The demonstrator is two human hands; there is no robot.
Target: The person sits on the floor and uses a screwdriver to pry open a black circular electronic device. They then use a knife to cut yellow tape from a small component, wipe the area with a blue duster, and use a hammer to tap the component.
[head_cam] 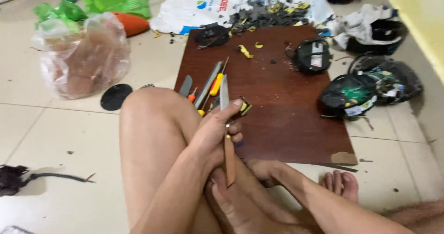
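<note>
Between left-hand fingers — knife, blade up

Knife: dull metal blade, wooden handle; board smooth brown wood veneer

The one camera sits on my head and looks steeply down and forward over my raised knee at the floor where I sit. The brown wooden board lies just beyond that knee, filling the middle of the view, near enough to show small scraps on it. Beyond the board the view reaches a white printed sack; right of it, a yellow wall.
</note>
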